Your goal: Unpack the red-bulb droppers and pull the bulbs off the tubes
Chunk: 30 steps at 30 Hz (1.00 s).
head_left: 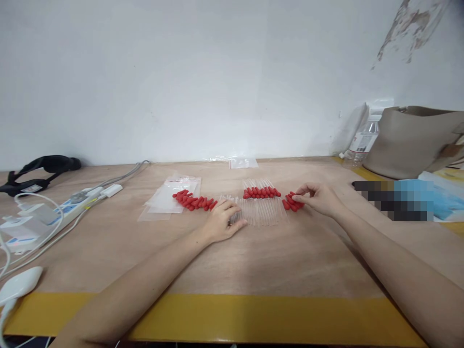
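L hand [222, 220] flat on clear tubes [259, 215]; R hand [319, 198] pinching red bulbs [293, 202].

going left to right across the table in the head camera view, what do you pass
Power strip → clear plastic bags → left row of red-bulbed droppers → left hand → middle row of droppers → right hand → water bottle → beige bag.

Clear droppers with red bulbs [261, 193] lie flat in a row on the wooden counter [253, 256]. More lie at 9 o'clock of that row, bulbs [194, 201] in a slanted line, and a small red-bulbed cluster [292, 202] at 3 o'clock.
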Each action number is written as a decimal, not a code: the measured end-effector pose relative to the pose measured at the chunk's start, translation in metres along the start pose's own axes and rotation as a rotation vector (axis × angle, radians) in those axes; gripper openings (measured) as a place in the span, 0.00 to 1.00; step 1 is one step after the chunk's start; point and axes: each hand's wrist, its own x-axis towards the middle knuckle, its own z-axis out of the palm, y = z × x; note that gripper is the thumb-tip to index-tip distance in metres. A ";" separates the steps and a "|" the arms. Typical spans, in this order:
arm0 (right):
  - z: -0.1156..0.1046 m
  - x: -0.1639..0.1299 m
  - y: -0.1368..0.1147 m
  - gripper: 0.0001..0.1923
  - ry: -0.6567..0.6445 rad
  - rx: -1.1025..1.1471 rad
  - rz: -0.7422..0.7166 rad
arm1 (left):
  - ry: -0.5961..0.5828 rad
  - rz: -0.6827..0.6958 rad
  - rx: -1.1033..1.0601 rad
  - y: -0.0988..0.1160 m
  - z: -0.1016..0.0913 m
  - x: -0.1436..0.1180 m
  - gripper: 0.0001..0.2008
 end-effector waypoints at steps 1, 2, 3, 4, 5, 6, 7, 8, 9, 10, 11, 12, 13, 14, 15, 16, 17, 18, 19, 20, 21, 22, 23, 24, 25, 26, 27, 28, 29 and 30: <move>0.000 0.000 0.001 0.18 -0.018 -0.025 0.000 | -0.010 -0.008 0.010 0.000 -0.001 -0.001 0.17; 0.000 0.000 0.002 0.18 -0.033 -0.043 0.002 | -0.022 -0.015 0.019 0.000 -0.002 -0.003 0.18; 0.000 0.000 0.003 0.18 -0.040 -0.053 0.005 | -0.038 -0.021 0.025 0.000 -0.004 -0.004 0.19; 0.000 0.001 0.004 0.19 -0.028 -0.053 0.012 | -0.058 -0.025 0.027 0.000 -0.006 -0.005 0.20; 0.000 0.001 0.005 0.19 0.006 -0.048 0.025 | -0.080 -0.027 0.024 0.000 -0.008 -0.006 0.21; -0.001 0.001 0.005 0.20 0.057 -0.040 0.045 | -0.104 -0.027 0.019 -0.001 -0.010 -0.007 0.21; -0.001 0.001 0.005 0.20 0.113 -0.031 0.067 | -0.127 -0.027 0.013 -0.002 -0.011 -0.007 0.22; -0.001 0.001 0.005 0.20 0.161 -0.024 0.085 | -0.151 -0.024 0.006 -0.003 -0.013 -0.008 0.22; -0.002 0.001 0.005 0.20 0.194 -0.018 0.096 | -0.174 -0.021 -0.001 -0.004 -0.014 -0.008 0.23; -0.002 0.002 0.005 0.20 0.212 -0.014 0.099 | -0.195 -0.019 -0.008 -0.004 -0.014 -0.008 0.23; -0.001 0.003 0.005 0.20 0.219 -0.013 0.097 | -0.215 -0.019 -0.016 -0.005 -0.015 -0.008 0.23; 0.000 0.005 0.004 0.20 0.220 -0.015 0.093 | -0.233 -0.022 -0.023 -0.006 -0.015 -0.008 0.23; 0.001 0.006 0.004 0.19 0.216 -0.022 0.091 | -0.248 -0.029 -0.029 -0.006 -0.014 -0.008 0.23; 0.004 0.009 0.002 0.19 0.203 -0.036 0.090 | -0.258 -0.039 -0.032 -0.006 -0.014 -0.008 0.22; 0.006 0.011 0.000 0.18 0.179 -0.057 0.087 | -0.265 -0.048 -0.035 -0.007 -0.013 -0.008 0.21; 0.010 0.013 -0.004 0.17 0.145 -0.085 0.078 | -0.268 -0.054 -0.038 -0.007 -0.013 -0.007 0.21; 0.014 0.016 -0.008 0.16 0.104 -0.118 0.064 | -0.268 -0.057 -0.040 -0.007 -0.012 -0.007 0.20; 0.018 0.018 -0.014 0.15 0.063 -0.151 0.049 | -0.263 -0.057 -0.041 -0.008 -0.011 -0.007 0.19; 0.023 0.021 -0.019 0.14 0.030 -0.181 0.035 | -0.256 -0.055 -0.043 -0.008 -0.011 -0.008 0.19; 0.027 0.023 -0.025 0.14 0.007 -0.207 0.023 | -0.247 -0.050 -0.045 -0.008 -0.010 -0.008 0.19; 0.031 0.026 -0.031 0.15 -0.006 -0.229 0.017 | -0.238 -0.044 -0.046 -0.008 -0.010 -0.008 0.19; 0.035 0.028 -0.036 0.16 -0.013 -0.251 0.017 | -0.226 -0.039 -0.046 -0.009 -0.009 -0.008 0.19; 0.038 0.030 -0.041 0.16 -0.021 -0.273 0.027 | -0.215 -0.033 -0.046 -0.009 -0.009 -0.009 0.19; 0.041 0.032 -0.045 0.17 -0.031 -0.299 0.045 | -0.202 -0.027 -0.046 -0.009 -0.009 -0.009 0.20; 0.043 0.033 -0.048 0.17 -0.047 -0.328 0.071 | -0.190 -0.022 -0.047 -0.009 -0.009 -0.009 0.20; 0.044 0.034 -0.051 0.16 -0.063 -0.354 0.097 | -0.177 -0.019 -0.048 -0.009 -0.009 -0.009 0.20; 0.046 0.035 -0.053 0.16 -0.073 -0.376 0.119 | -0.164 -0.017 -0.048 -0.009 -0.009 -0.009 0.20; 0.046 0.035 -0.055 0.16 -0.076 -0.391 0.136 | -0.150 -0.016 -0.047 -0.009 -0.009 -0.009 0.20; 0.047 0.036 -0.056 0.15 -0.073 -0.398 0.149 | -0.138 -0.017 -0.045 -0.008 -0.009 -0.010 0.19; 0.047 0.036 -0.057 0.15 -0.066 -0.395 0.161 | -0.126 -0.019 -0.042 -0.008 -0.008 -0.010 0.19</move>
